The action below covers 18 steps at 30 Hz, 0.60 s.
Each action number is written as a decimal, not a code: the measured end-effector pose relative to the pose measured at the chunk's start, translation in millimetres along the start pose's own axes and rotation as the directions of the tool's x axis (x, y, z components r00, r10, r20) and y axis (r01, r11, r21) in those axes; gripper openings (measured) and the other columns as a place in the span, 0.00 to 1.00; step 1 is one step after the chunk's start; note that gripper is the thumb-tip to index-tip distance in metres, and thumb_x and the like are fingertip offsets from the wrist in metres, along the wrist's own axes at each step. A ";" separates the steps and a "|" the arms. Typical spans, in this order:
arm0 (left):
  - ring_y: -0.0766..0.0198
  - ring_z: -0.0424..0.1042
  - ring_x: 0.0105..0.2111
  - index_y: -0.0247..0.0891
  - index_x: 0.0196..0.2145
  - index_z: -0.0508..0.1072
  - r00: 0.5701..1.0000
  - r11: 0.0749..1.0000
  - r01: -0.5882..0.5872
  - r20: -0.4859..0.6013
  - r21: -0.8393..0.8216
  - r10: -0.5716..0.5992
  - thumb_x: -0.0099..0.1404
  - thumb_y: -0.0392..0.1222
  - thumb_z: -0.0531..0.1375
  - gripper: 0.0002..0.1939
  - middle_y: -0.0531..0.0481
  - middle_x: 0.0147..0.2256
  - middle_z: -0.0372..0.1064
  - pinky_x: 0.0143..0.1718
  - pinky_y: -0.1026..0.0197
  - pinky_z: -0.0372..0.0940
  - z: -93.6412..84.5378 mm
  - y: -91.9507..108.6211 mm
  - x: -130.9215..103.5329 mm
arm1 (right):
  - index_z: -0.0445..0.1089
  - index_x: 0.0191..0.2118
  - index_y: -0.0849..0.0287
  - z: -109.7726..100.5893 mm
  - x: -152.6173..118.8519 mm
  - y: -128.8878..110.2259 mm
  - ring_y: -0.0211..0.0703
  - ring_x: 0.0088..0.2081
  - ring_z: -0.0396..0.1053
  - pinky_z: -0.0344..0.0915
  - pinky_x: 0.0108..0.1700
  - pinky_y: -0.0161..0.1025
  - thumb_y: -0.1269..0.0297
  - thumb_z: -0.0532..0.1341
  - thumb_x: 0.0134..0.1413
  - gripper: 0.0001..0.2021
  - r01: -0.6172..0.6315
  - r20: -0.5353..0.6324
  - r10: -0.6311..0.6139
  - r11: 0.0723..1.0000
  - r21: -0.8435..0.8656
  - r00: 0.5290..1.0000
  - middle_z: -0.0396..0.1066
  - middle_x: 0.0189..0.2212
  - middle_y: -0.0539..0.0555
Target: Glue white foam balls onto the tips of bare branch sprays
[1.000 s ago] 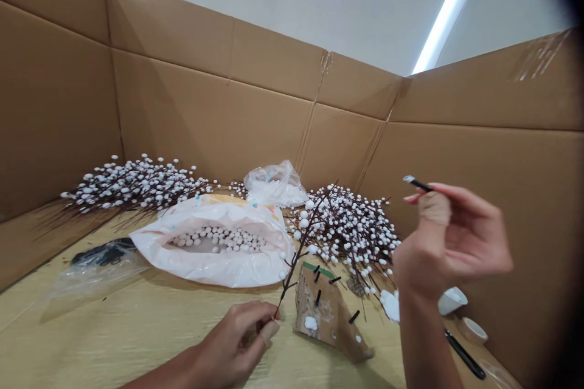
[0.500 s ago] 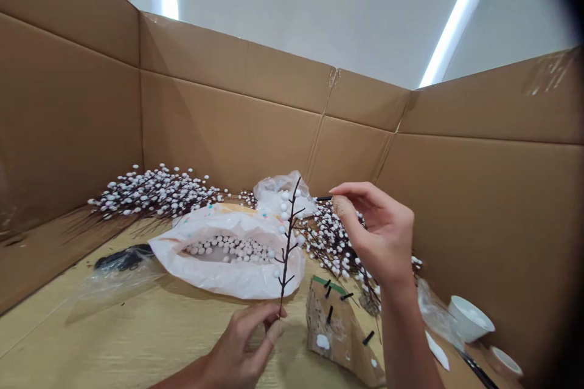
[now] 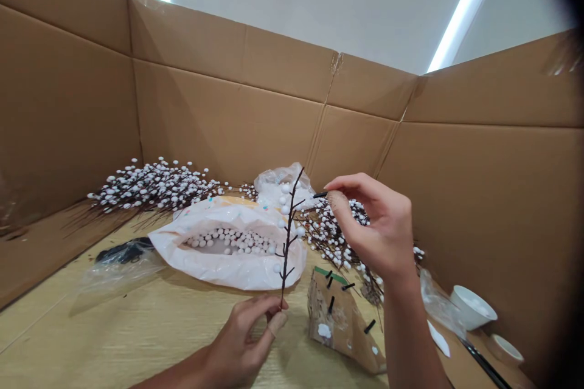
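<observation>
While left hand [image 3: 244, 343] pinches twig [image 3: 288, 237] base | right hand [image 3: 378, 228] at tip

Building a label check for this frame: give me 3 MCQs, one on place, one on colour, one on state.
1. Where is the white cup?
A. far left
B. right, by the cardboard wall
C. inside the bag

2. The beads in the open bag are:
A. white
B. red
C. green

3. The twig in the left hand stands:
A. flat on the table
B. roughly upright
C. in the cup

Key: B, it sits low at the right; A, all look white; B, its base is pinched, tip up, near the right hand.
</observation>
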<state>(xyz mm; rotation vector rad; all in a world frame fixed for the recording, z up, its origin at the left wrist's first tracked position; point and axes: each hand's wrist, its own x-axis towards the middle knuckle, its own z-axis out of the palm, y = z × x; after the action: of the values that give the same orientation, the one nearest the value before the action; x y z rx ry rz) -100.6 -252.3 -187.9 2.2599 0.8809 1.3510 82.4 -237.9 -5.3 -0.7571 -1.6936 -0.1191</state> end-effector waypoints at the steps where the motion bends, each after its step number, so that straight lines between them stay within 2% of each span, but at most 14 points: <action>1: 0.68 0.74 0.30 0.36 0.37 0.72 1.000 1.000 -0.005 0.001 -0.001 0.005 0.64 0.33 0.57 0.05 0.52 0.30 0.74 0.34 0.70 0.66 0.0 0.1 0.2 | 0.72 0.33 0.60 -0.7 -0.2 -0.3 0.37 0.31 0.70 0.67 0.36 0.37 0.76 0.60 0.50 0.06 0.001 -0.002 -0.001 1.000 0.001 1.000 0.72 0.29 0.49; 18: 0.67 0.74 0.30 0.35 0.37 0.72 0.999 1.000 0.009 0.042 -0.021 -0.008 0.65 0.34 0.56 0.06 0.50 0.30 0.74 0.34 0.69 0.67 1.5 -0.8 -1.7 | 0.72 0.32 0.59 -7.3 1.9 -0.2 0.35 0.31 0.71 0.68 0.35 0.34 0.75 0.60 0.51 0.05 -0.018 0.047 0.019 1.000 -0.004 0.999 0.73 0.28 0.49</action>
<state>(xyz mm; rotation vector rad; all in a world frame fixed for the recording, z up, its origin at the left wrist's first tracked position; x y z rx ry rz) -100.2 -252.8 -190.2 2.2575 0.8573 1.2977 88.3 -240.7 -1.5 -0.7835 -1.7310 -0.0922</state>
